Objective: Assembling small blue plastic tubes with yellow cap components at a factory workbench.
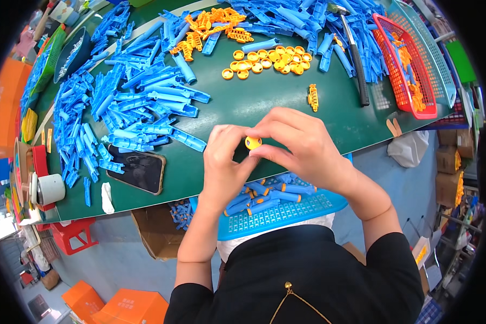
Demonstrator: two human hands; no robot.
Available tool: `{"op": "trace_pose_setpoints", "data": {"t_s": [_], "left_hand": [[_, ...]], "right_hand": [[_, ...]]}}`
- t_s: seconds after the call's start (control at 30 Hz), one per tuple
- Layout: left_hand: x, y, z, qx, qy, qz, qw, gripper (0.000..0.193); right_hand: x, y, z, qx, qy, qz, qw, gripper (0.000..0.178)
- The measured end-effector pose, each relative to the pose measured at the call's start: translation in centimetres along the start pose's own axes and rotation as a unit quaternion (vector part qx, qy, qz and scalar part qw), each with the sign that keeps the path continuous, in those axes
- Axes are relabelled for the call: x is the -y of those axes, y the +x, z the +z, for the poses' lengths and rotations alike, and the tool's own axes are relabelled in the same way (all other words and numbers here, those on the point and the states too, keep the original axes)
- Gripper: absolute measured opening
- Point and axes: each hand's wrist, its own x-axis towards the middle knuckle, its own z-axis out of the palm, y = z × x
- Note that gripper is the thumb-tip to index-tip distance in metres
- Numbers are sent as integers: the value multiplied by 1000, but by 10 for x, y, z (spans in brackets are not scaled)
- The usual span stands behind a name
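A dark phone lies right of a pale mug; a red stool stands near orange boxes

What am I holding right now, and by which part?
A yellow cap, pinched at its edge by your right hand; what your left hand grips is hidden.

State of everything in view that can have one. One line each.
Right hand, pinching yellow cap
Left hand, curled beside the cap; grip unclear
Smartphone, screen up and dark, partly covered
Loose yellow caps, clustered on the green table
Orange toothed piece, lying alone
Red basket, partly filled
Blue tray, loaded, mesh partly exposed
Cardboard box, open-topped
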Motion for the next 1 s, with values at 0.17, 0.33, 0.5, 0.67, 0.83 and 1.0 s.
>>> {"op": "trace_pose_setpoints", "data": {"t_s": [0.17,0.33,0.5,0.67,0.83,1.0], "left_hand": [[-2,7,-11,128,-455,-125,872,71],[-9,4,5,117,-438,-189,871,65],[-14,5,10,83,-441,-170,877,56],[-8,2,17,73,-431,-144,888,55],[0,-2,19,62,-405,-119,904,56],[-4,-6,-4,52,-258,-27,964,39]], "right_hand": [[1,1,2,-27,-13,-30,999,25],[-1,1,-1,-2,-33,-40,999,26],[5,6,-7,52,-82,-34,995,23],[-4,-1,-1,-28,-146,-60,987,21],[-23,-8,18,-67,-53,-73,994,23],[-18,-26,6,-68,26,-51,996,28]]}}
